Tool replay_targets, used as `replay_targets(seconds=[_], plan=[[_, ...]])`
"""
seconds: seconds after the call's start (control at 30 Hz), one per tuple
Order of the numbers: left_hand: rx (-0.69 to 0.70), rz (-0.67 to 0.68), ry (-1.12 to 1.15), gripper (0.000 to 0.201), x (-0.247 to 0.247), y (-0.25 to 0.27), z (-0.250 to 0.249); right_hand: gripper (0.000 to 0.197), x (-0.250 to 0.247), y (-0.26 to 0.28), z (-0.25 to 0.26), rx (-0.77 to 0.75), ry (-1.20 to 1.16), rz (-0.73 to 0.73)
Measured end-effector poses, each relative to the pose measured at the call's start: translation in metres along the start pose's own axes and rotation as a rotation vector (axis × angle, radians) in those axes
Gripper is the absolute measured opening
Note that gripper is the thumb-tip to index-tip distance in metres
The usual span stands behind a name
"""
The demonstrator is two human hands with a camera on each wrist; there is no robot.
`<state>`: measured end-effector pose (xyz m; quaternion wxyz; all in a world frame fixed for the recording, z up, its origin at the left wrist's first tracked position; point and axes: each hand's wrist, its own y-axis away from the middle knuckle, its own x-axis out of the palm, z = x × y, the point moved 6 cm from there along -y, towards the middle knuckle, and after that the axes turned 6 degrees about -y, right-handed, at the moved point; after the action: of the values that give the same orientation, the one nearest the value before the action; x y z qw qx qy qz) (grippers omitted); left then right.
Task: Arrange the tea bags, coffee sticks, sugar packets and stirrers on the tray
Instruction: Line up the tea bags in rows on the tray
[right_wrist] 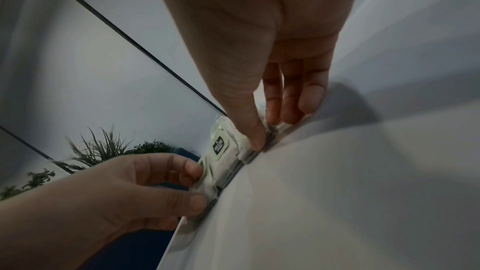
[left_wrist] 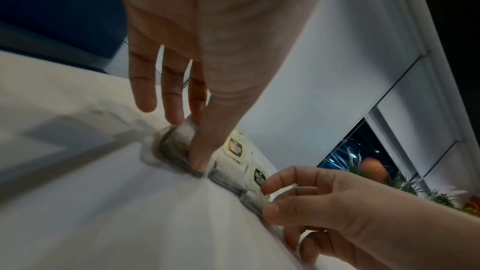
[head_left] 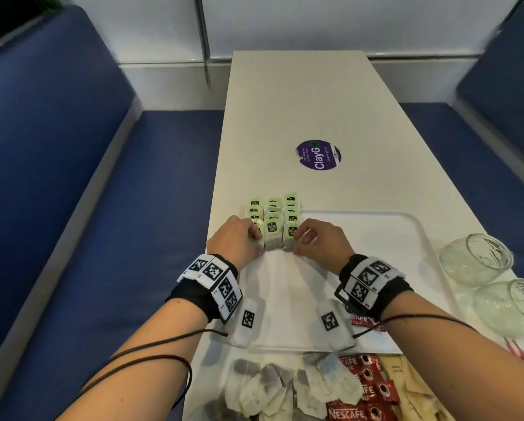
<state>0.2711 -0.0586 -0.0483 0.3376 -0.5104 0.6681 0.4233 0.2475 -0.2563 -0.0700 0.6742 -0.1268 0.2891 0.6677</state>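
A long white table (head_left: 285, 101) is seen from above, with a white rectangular plastic tray (head_left: 376, 238) at its near right part. At the tray's far left corner, paper tea bags with pale green tags (head_left: 272, 229) are stood in three short rows that run away from the viewer, toward the table's far edge.

The left hand (head_left: 239, 238) is curled against the left row's nearest bag; in the left wrist view its thumb and fingers (left_wrist: 171, 98) are pinched on that grey bag. The right hand (head_left: 318, 238) is held the same way on the right row, thumb and fingers closed on the end bag. The block of bags is thus flanked on both sides, directly ahead of both sets of fingers, each hand equally near to its own row. The middle row is touched by neither hand.

On the green tags, dark labels are printed; the words look like "McCoy teas" but are too small to be sure.

Along the table's near edge, loose white tea bags (head_left: 263, 387) are heaped, with red coffee sticks marked "NESCAFE" (head_left: 364, 390) to their right, then tan paper packets (head_left: 406, 387). Thin red stirrers (head_left: 518, 350) lie at the right edge, below two clear glass jars (head_left: 479, 259). A round purple sticker reading "ClayG" (head_left: 318, 154) is fixed at the table's middle.

By judgement, the rows are being squared up, and the loose stock is still to be placed.
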Motion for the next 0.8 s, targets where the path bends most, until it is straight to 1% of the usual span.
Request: replay_targets(seconds=[0.13, 0.3, 0.4, 0.5, 0.6, 0.67, 0.8], plan=[[0.006, -0.003, -0.018, 0.016, 0.000, -0.005, -0.002, 0.022, 0.002, -0.004, -0.001, 0.025, 0.010, -0.012], [0.013, 0.010, -0.011, 0.015, -0.002, 0.003, -0.003, 0.021, 0.001, 0.003, 0.003, 0.008, 0.054, 0.031], [0.035, 0.008, -0.006, 0.018, -0.008, 0.019, -0.005, 0.024, -0.001, 0.023, 0.014, -0.009, 0.036, 0.079], [0.083, 0.015, -0.008, 0.022, -0.014, 0.049, -0.004, 0.021, 0.005, 0.063, 0.024, -0.038, 0.004, 0.199], [0.132, 0.072, 0.064, 0.025, -0.009, 0.083, 0.001, 0.018, 0.013, 0.102, 0.025, -0.073, 0.011, 0.278], [0.175, 0.133, 0.105, 0.025, -0.003, 0.108, 0.005, 0.016, 0.017, 0.123, 0.023, -0.101, 0.022, 0.278], [0.242, 0.290, 0.067, 0.031, 0.017, 0.153, 0.013, 0.014, 0.024, 0.154, 0.013, -0.091, 0.015, 0.259]])
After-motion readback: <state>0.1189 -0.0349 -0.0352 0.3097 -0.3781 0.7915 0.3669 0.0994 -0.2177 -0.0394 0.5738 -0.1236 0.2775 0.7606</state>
